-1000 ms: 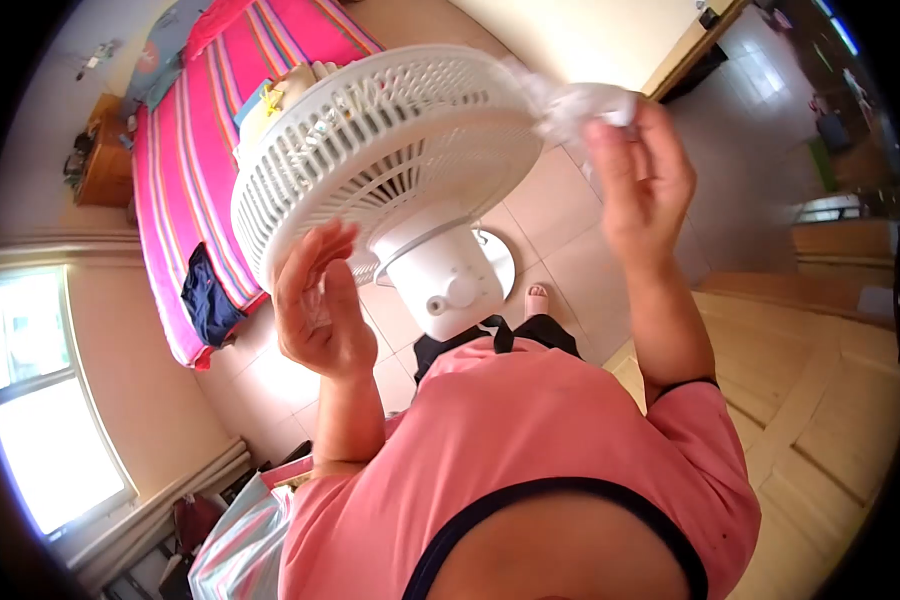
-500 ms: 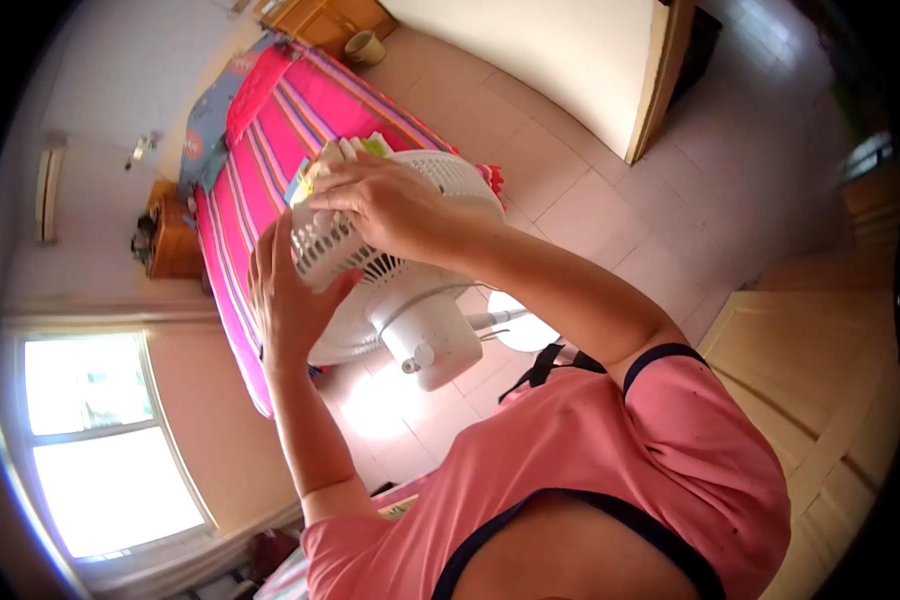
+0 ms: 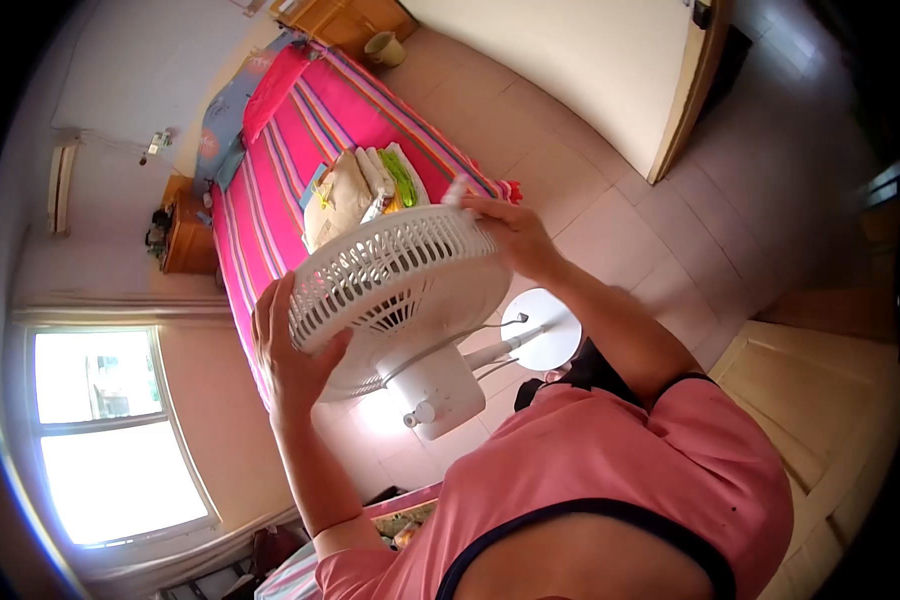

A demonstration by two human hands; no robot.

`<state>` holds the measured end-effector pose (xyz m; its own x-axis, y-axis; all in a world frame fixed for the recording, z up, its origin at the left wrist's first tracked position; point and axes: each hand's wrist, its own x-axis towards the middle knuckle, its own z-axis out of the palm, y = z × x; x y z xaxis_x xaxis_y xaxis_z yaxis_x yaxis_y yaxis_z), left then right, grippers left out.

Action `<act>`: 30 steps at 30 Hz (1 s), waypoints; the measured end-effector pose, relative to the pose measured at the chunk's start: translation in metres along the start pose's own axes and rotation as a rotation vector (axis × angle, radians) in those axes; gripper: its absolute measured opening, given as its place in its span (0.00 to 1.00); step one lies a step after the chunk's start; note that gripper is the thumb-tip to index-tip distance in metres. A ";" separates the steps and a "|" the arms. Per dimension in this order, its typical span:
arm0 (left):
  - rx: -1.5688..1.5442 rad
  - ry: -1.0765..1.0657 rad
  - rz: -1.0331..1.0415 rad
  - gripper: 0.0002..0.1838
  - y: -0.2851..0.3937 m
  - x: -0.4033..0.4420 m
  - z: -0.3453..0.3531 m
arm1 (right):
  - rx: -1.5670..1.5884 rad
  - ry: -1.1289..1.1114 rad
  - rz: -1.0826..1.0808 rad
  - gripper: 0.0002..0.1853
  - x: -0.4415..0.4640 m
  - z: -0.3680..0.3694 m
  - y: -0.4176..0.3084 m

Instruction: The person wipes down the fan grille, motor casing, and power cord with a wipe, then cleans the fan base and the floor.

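A white stand fan (image 3: 400, 270) is directly before me, its slatted grille tilted upward and its motor housing toward me. My left hand (image 3: 292, 345) grips the left rim of the grille, thumb on the back and fingers around the edge. My right hand (image 3: 518, 235) is at the right end of the grille. Its fingers are closed on a small, blurred white piece that looks like a cloth (image 3: 457, 191), which sticks up above the rim. The fan's round base (image 3: 543, 330) stands on the floor, joined to the head by a pole.
Beyond the fan is a bed with a pink striped cover (image 3: 300, 130), bearing folded fabrics and a beige bundle (image 3: 338, 203). A bin (image 3: 384, 49) stands by wooden furniture. A window (image 3: 110, 430) is on the left, and a pale door (image 3: 580, 60) on the far right.
My right hand has moved right, from across the top of the grille to its right end, uncovering the slats and the bundle behind. My left hand stays on the rim.
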<state>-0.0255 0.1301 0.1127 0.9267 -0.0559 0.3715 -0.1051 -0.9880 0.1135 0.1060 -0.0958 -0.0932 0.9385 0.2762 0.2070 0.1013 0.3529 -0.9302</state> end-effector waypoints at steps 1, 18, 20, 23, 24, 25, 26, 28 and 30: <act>0.010 -0.073 -0.040 0.46 0.007 0.002 -0.005 | -0.006 -0.095 -0.085 0.15 0.009 0.012 -0.020; 0.248 -0.306 -0.150 0.53 0.054 0.040 0.008 | 0.325 -0.284 0.645 0.25 -0.011 -0.018 0.092; 0.248 -0.383 -0.179 0.56 0.056 0.042 0.005 | 0.390 -0.212 0.638 0.25 -0.022 -0.006 0.088; 0.299 -0.398 -0.202 0.55 0.053 0.043 0.005 | 0.249 -0.202 0.282 0.27 -0.014 0.000 0.041; 0.292 -0.409 -0.202 0.55 0.051 0.042 0.006 | 0.089 -0.295 0.070 0.27 -0.007 -0.002 0.026; 0.292 -0.386 -0.190 0.55 0.051 0.041 0.007 | 0.006 -0.374 -0.095 0.28 0.000 -0.002 0.010; 0.294 -0.365 -0.179 0.55 0.051 0.040 0.007 | 0.000 -0.400 -0.136 0.27 0.007 -0.003 -0.006; 0.274 -0.366 -0.190 0.55 0.051 0.040 0.007 | 0.020 -0.377 -0.129 0.26 0.006 -0.004 0.007; 0.324 -0.381 -0.206 0.54 0.050 0.040 0.005 | 0.017 -0.291 0.051 0.26 -0.010 0.000 0.054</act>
<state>0.0081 0.0779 0.1289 0.9879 0.1549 0.0045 0.1536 -0.9745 -0.1636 0.1020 -0.0795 -0.1459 0.8082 0.5377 0.2403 0.0485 0.3458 -0.9371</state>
